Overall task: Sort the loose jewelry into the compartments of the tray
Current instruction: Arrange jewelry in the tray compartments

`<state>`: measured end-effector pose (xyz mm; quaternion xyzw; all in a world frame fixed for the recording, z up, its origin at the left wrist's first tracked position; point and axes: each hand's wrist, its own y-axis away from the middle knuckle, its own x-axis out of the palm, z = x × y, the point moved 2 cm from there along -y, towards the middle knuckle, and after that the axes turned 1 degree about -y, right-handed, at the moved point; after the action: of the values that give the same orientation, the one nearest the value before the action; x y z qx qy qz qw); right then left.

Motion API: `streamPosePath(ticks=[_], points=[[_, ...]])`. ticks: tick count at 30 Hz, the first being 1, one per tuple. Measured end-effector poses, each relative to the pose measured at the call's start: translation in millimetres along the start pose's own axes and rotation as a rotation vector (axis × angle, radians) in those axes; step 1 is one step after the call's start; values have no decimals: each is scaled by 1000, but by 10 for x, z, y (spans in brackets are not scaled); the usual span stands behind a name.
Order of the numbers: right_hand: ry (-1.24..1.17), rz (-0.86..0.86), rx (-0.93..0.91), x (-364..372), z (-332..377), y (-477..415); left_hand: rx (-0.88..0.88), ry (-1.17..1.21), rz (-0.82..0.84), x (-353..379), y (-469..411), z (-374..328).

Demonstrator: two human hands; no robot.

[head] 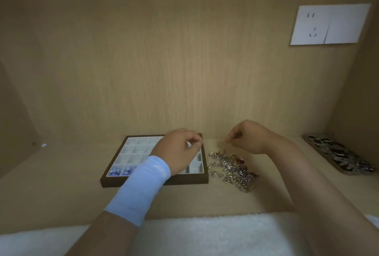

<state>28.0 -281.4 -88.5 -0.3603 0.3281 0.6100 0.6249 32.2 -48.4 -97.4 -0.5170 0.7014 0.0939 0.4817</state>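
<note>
We are holding our left hand (178, 151) over the far right corner of the tray (114, 177), pinching a small pale piece (188, 144). Our right hand (246, 137) is hovering above the jewelry pile (233, 170) beside the tray, fingertips (228, 141) pressing together (anything between them is too small to tell). Blue beads (121, 172) are sitting in the near-left compartments.

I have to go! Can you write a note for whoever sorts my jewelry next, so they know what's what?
Left hand: curled fingers over the tray's far right corner; whether it pinches a piece is too small to tell.
Right hand: fingertips together above the jewelry pile; same doubt.
Done: blue pieces in the tray's near-left compartments.
Left: the jewelry pile beside the tray's right edge.
</note>
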Motion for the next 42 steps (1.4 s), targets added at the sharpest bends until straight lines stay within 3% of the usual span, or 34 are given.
streamPosePath(ticks=[9,15,22,33,42], points=[[-3,76,68,65,-299,-36,3,-120,165,708,-505,-368],[96,15,96,181,-314,-95,4,-258,179,866,-480,-262],[136,16,116,197,-343,-110,25,-208,143,879,-436,-225],[-298,-78,156,28,-365,-47,1,-191,165,916,-514,-309],[-140,-24,178,0,-409,-29,14,-351,214,969,-639,-400]])
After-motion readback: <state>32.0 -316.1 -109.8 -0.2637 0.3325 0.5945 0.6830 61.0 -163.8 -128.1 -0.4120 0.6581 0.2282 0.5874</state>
